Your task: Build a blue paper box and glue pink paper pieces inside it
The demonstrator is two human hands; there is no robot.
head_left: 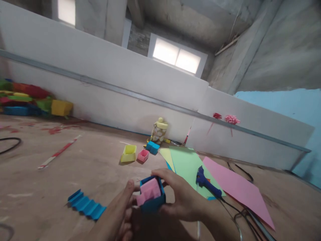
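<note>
Between my hands is a small open blue paper box (pixel 153 205) with a folded piece of pink paper (pixel 149 191) in it, part of it over the near left rim. My right hand (pixel 182 194) curves round the box's right side, fingers at the far edge and thumb low on the near side. At the box's left side, my left hand (pixel 125 206) grips with its thumb near the top corner; its lower fingers are partly in shadow. To the left lies a pleated blue paper strip (pixel 86 205).
Beyond the box stand a yellow paper box (pixel 129 154), a pink one (pixel 143 155), a folded blue paper piece (pixel 152 147) and a bottle (pixel 159 130). Right, a blue glue gun (pixel 207 182) with a cord lies on green paper (pixel 184 160), beside pink paper (pixel 238 187).
</note>
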